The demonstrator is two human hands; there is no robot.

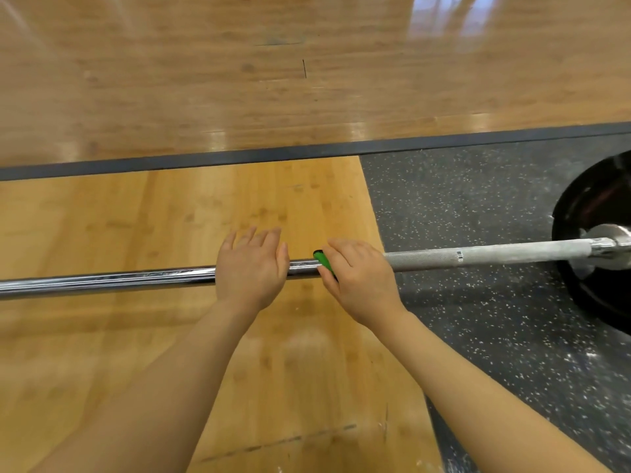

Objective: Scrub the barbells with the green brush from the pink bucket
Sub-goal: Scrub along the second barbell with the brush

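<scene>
A steel barbell (112, 281) runs across the view from the left edge to a black weight plate (590, 240) at the right. Its right stretch is knurled and dusted white with chalk. My left hand (251, 268) rests flat on the shiny part of the bar, fingers straight. Just to its right, my right hand (358, 278) grips the green brush (322, 260) against the bar. Only the brush's green end shows past my fingers. The pink bucket is out of view.
The bar lies over a wooden platform (170, 336). Speckled black rubber matting (478, 319) lies under the plate at the right. A dark strip (239, 157) borders a wide wooden floor beyond.
</scene>
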